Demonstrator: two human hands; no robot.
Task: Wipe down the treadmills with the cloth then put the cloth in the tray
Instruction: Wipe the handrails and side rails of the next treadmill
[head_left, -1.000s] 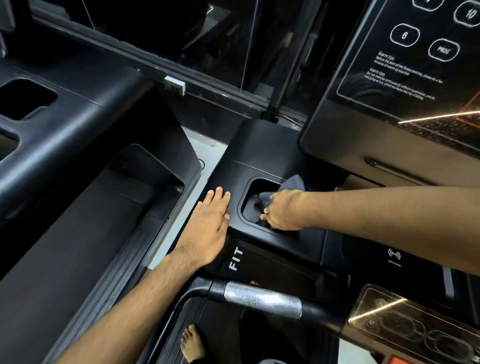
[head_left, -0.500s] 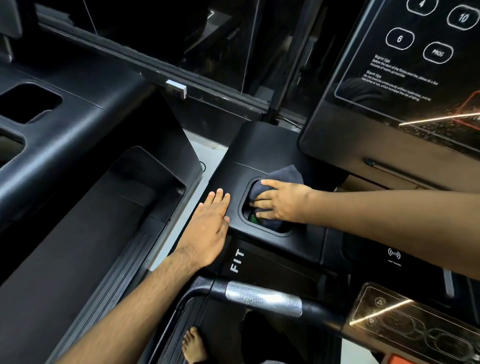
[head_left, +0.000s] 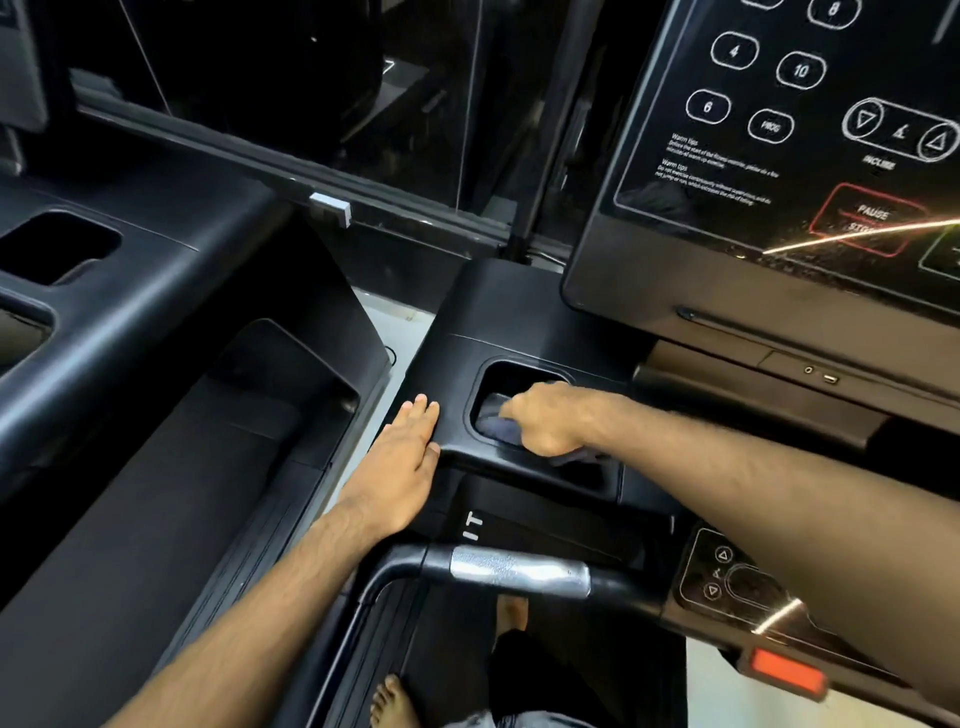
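A dark grey-blue cloth (head_left: 496, 426) lies bunched inside the recessed tray (head_left: 511, 371) on the left wing of the black treadmill console (head_left: 498, 306). My right hand (head_left: 545, 421) reaches across over the tray, its fingers curled down onto the cloth and gripping it; most of the cloth is hidden beneath the hand. My left hand (head_left: 402, 462) rests flat on the console's left edge beside the tray, fingers straight and together.
The control screen (head_left: 789, 145) with round buttons rises at the right. A chrome-sleeved handlebar (head_left: 519, 571) crosses below the console. A second black treadmill (head_left: 130, 322) with its own recesses stands at the left. Bare feet (head_left: 392, 701) show on the belt below.
My right hand has slid toward the tray's near edge, pushing the cloth down into the recess so less of it shows. The left hand stays put. The view tilted up slightly.
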